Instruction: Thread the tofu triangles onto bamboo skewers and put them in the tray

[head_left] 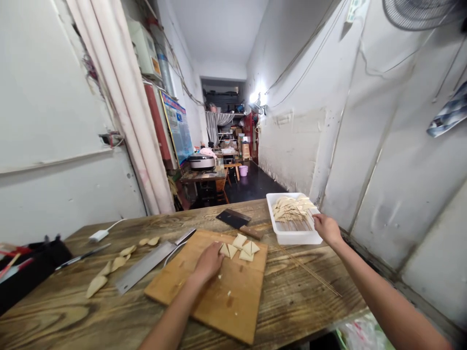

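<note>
Near right, below the table edge: clear plastic bag (365, 333) in a green-rimmed container (341, 340). Brown wood-grain table (299, 316) spans the near area. On it, near middle, a light-brown rectangular wooden cutting board (233, 306), set askew. Near left: black open box (25, 284) with pens and other small items, partly out of frame. Right of it, pale thin oval slices (118, 262) in a loose row on the table, then a silver broad-bladed cleaver (146, 265) just left of the board.

Left hand (209, 262) is over the board, fingers bent and close together, fingertips at the leftmost of the pale flat triangular pieces (246, 248) on the far part of the board; cannot tell if it grips one. Right of the board, thin brown wooden skewers (312, 273) lie on the table.

Right hand (328, 228) is at the right rim of a white rectangular plastic tray (297, 238), fingers drawn in narrow; cannot tell what it holds. Tray, far right on the table, contains pale skewered slices (290, 208). Left of it, dark-bladed cleaver (233, 218) with wooden handle. Farther back, beyond the table: white-and-black cooker (202, 163), purple bucket (243, 170).
</note>
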Demonstrator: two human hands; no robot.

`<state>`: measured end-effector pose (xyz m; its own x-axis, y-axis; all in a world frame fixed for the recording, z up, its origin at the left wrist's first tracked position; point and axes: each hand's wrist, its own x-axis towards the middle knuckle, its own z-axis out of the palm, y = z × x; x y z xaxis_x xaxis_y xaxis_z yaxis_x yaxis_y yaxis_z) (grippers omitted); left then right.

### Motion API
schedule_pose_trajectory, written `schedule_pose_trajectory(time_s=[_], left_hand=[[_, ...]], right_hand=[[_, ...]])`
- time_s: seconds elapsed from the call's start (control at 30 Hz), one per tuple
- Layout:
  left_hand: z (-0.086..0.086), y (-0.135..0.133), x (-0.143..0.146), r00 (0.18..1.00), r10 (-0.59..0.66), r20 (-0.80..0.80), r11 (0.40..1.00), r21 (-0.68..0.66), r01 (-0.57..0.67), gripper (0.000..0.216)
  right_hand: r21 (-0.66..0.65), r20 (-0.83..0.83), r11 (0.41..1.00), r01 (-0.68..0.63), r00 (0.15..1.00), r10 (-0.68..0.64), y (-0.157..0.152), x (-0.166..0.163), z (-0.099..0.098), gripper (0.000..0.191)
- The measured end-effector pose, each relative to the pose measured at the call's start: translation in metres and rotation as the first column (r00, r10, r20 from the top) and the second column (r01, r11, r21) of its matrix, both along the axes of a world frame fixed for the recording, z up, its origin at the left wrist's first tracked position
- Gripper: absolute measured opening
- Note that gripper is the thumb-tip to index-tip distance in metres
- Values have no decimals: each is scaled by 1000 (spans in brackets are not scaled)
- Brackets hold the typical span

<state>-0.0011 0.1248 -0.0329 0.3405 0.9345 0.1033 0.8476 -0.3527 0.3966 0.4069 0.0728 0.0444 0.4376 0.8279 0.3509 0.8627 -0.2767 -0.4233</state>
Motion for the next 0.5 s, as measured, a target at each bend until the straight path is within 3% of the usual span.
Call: schedule_pose_trajectory(time_s=[0.23, 0.5], left_hand=[[-7, 15, -4, 991, -6, -132, 999, 47, 12, 52], [-9, 35, -21, 977, -187, -103, 982, -4, 188, 48]], right_hand=[[-174, 73, 983, 65, 996, -53, 65, 12, 7, 25], [-243, 184, 970, -15, 981, 61, 79, -18, 1, 25]])
